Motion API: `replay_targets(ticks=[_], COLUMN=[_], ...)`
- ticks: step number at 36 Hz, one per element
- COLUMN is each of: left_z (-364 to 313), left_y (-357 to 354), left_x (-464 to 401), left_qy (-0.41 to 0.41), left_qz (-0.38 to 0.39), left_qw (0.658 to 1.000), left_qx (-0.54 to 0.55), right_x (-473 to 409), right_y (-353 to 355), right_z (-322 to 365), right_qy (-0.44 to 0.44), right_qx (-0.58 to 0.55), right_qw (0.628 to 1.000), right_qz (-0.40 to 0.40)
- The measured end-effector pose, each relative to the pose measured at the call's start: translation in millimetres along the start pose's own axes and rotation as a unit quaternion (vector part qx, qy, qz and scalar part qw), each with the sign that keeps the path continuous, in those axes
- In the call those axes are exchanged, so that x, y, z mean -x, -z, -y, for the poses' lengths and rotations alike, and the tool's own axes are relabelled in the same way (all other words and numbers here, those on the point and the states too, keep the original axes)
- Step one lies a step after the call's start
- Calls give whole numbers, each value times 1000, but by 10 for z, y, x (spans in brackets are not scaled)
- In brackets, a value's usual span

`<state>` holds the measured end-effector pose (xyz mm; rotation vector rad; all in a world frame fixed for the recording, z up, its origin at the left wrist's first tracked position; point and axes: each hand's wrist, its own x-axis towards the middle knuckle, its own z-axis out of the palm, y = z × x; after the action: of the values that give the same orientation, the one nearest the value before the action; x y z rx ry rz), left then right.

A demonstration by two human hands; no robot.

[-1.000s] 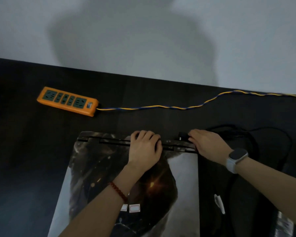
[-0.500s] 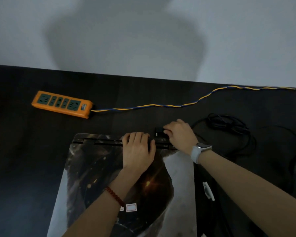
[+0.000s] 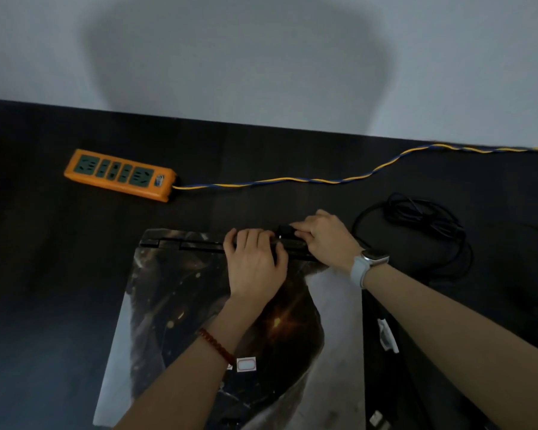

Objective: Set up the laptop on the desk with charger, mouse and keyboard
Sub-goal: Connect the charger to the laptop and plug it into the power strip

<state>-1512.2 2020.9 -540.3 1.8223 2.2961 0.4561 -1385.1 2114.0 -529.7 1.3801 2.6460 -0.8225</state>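
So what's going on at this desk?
A person is hooking up a closed laptop on a dark desk. The left hand grips its rear edge while the right hand pinches a black charger plug there. The charger cable lies coiled to the right, and nothing is plugged into the orange power strip.

My left hand [image 3: 255, 265] lies on the closed laptop with the dark printed lid [image 3: 199, 305], fingers curled over its rear hinge edge. Just beside it, my right hand [image 3: 326, 240] pinches the small black charger plug [image 3: 284, 228] against that edge. The coiled black cable [image 3: 423, 221] lies toward the dark desk's [image 3: 44, 243] right edge, and the orange plastic power strip [image 3: 118, 173] sits toward the back left corner.
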Motion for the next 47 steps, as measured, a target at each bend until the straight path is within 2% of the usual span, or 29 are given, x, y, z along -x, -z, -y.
replay_targets(ticks=[6,13,20,25,29,35,40,43,47], left_z=[2,8,-9,-25,-34,-26,-1,22,-19], left_y=[9,-5,-28,-31,-40,-41,-51,-49,3], left_x=[-28,-81,-95,-91,-82,-99,-110,-101,-16], left_qy=[-2,-2,8,9,14,14,9,2,0], left_qz=[15,71,70,57,46,50,54,46,0], left_qw=[1000,997,997,998,998,998,998,998,1000], left_qx=[-5,-24,-29,-33,-30,-28,-35,-37,-3], right_x=[-5,16,58,58,71,77,207,411,834], right_y=[64,87,51,68,18,11,6,11,117], right_z=[-6,-54,15,-10,6,-15,-27,-55,-79], right_qy=[13,28,-17,-22,-38,-47,-39,-18,-50], right_qx=[19,-53,-95,-74,-98,-75,-47,-35,-100], right_qw=[999,996,994,995,994,996,998,999,986], right_qz=[41,60,46,58,16,5,25,-12,-123])
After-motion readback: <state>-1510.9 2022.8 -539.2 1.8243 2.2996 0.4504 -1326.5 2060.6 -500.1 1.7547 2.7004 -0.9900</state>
